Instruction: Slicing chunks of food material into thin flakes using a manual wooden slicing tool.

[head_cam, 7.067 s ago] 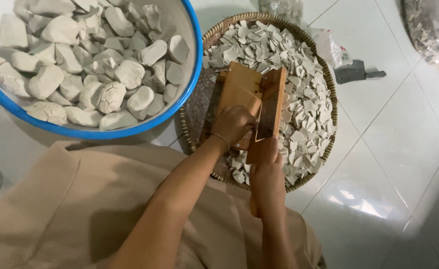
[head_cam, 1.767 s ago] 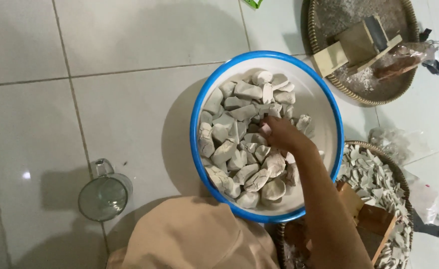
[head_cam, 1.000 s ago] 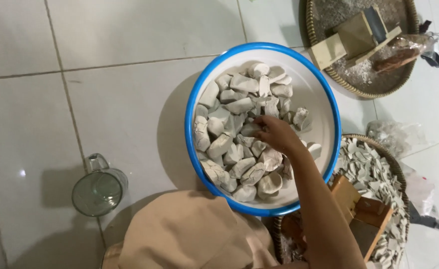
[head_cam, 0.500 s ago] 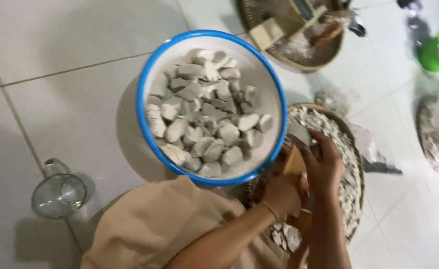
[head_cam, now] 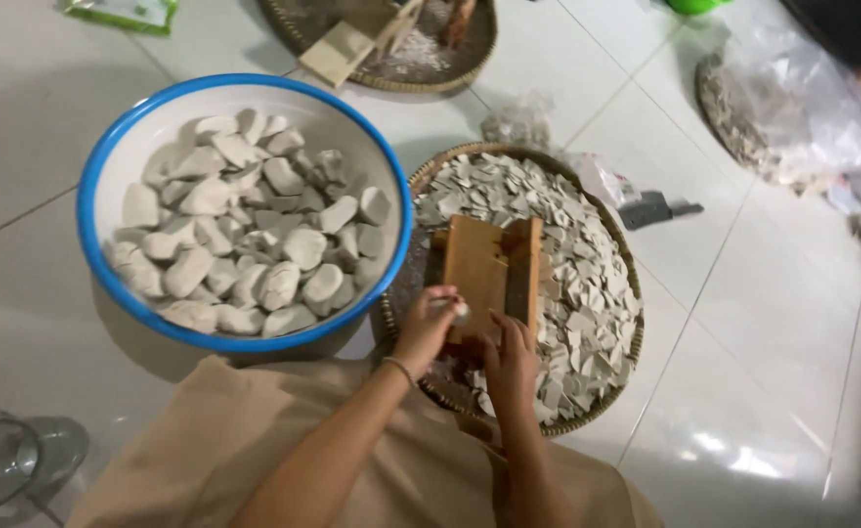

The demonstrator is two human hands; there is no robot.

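My left hand (head_cam: 427, 329) is closed on a small pale lump (head_cam: 460, 313) and presses it against the near end of a wooden slicer board (head_cam: 487, 266). Beside it, my right hand (head_cam: 511, 364) grips the board's near edge. The board lies tilted on a round woven tray (head_cam: 614, 391) covered with thin pale slices (head_cam: 577, 284). To the left stands a white basin with a blue rim (head_cam: 255, 86), filled with several pale lumps (head_cam: 245, 244). My beige-clothed lap fills the bottom of the view.
A second woven tray (head_cam: 450, 66) with another wooden slicer sits at the top. A glass jug (head_cam: 0, 460) stands at lower left, a clear plastic bag (head_cam: 802, 98) at upper right, a small dark tool (head_cam: 660, 208) on the white floor tiles.
My left hand left the basin holding a lump and came to the slicer board. My right hand took hold of the board. The view swung right toward the tray.
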